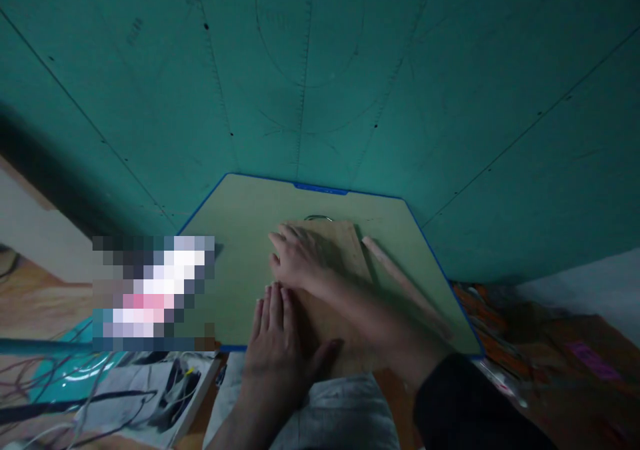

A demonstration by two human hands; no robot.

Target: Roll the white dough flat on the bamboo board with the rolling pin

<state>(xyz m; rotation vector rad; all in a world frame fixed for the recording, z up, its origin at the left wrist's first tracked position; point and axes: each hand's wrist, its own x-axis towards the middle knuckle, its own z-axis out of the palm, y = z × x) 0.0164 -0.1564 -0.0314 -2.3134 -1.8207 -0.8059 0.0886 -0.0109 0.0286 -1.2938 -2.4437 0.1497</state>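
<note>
A wooden cutting board [345, 253] with a metal loop at its far end lies on a pale green panel with blue edging [235, 237]. My right hand [296, 255] rests over the cutting board's upper left part, fingers somewhat apart and pointing left. Nearer to me, my left hand [275, 340] lies flat along its left edge, fingers stretched forward and thumb out to the right. Neither hand shows anything held. To the right of the cutting board is a wooden rolling pin [405, 283], lying slantwise and apart from both hands.
A green wall [310, 103] with pencil lines rises behind the panel. At left, a pixelated patch hides something bright on the panel. Cables and a teal basin-like thing [75, 370] are at lower left. Orange-brown boxes [575, 350] stand at the right.
</note>
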